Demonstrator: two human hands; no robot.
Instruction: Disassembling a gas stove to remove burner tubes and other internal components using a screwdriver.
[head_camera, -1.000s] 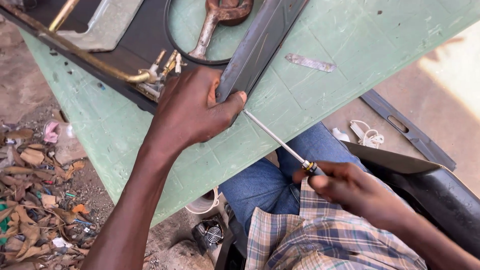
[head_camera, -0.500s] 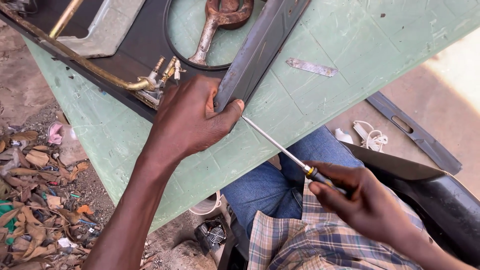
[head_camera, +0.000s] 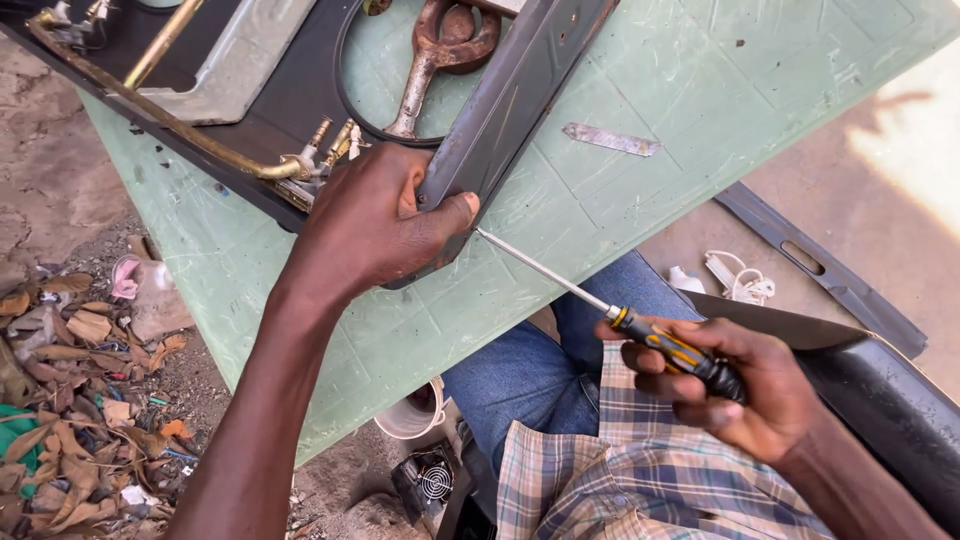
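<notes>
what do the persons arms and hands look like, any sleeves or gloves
Both hands are bare: no gloves, rings or watch visible on the left hand or the right hand. Both forearms show uncovered, with no sleeve reaching them. A plaid shirt and blue jeans are worn.

Outdoor repair spot, scratched green table (head_camera: 620, 210), dirt ground (head_camera: 40, 170) (leaf-littered)

A metal strip (head_camera: 611, 139) lies on the green table (head_camera: 700, 90); dry leaves (head_camera: 60, 420) litter the ground.
</notes>
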